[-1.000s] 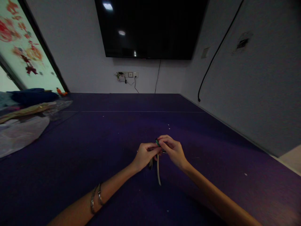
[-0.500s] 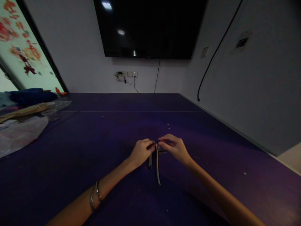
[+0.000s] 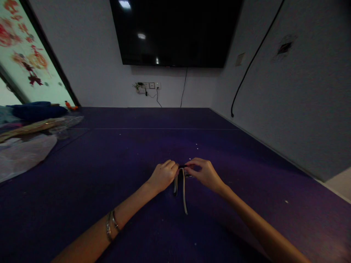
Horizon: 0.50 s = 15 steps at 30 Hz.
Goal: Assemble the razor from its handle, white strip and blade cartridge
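Observation:
My left hand (image 3: 163, 176) is closed, its fingers wrapped around one end of a narrow strap with a dark face (image 3: 182, 167). My right hand (image 3: 203, 173) pinches the other end between thumb and fingertips. From between the hands a long pale strip (image 3: 184, 195) dangles toward me. Beside it, below my left hand, hangs a shorter looped piece with dark and light edges (image 3: 175, 185). A small glinting piece (image 3: 188, 174) shows under my right fingertips, too small to make out. Two bracelets (image 3: 112, 225) circle my left wrist.
A purple surface (image 3: 123, 157) spreads beneath my hands, with small white specks on it. Clear plastic (image 3: 27, 153) and folded blue cloth (image 3: 37, 111) lie at the left. A television (image 3: 175, 33) hangs ahead above wall sockets (image 3: 149, 86). A black cable (image 3: 251, 65) runs down the right wall.
My left hand has turned over slightly, its knuckles now more on top. A dark stretch of the strap now shows between the hands. My right hand is almost where it was.

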Each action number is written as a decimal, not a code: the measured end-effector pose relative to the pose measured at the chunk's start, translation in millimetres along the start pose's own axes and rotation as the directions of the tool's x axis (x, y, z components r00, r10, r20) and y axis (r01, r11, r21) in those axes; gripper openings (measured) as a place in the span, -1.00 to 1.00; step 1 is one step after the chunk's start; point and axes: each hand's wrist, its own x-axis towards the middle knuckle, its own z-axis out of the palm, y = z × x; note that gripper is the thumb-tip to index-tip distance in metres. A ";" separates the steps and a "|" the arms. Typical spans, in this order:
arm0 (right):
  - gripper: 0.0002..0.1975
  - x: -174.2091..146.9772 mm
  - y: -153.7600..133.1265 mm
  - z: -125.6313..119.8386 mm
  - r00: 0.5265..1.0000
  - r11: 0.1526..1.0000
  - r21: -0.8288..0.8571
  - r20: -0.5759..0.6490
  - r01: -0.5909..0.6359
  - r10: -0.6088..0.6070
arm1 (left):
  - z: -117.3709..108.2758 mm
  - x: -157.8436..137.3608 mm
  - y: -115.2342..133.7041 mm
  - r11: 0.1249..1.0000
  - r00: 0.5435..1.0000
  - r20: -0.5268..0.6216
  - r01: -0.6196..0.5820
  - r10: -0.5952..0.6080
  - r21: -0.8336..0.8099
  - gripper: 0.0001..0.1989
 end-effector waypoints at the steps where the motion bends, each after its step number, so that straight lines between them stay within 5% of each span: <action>1: -0.87 0.6 1.4 -1.9 1.000 1.000 -0.003 0.019 0.022 -0.022 | 0.5 0.4 -0.5 0.999 1.000 0.002 0.020 -0.019 -0.038 -0.82; 8: -0.87 4.5 33.9 -16.7 0.984 0.993 -0.056 0.152 0.102 -0.093 | 7.2 3.1 -1.7 0.937 0.986 0.011 0.161 -0.166 -0.311 -0.87; 15: -0.84 -0.1 81.1 -22.0 0.977 0.981 -0.188 0.213 0.042 -0.001 | 27.4 15.6 4.5 0.938 0.990 0.055 0.142 -0.131 -0.317 -0.52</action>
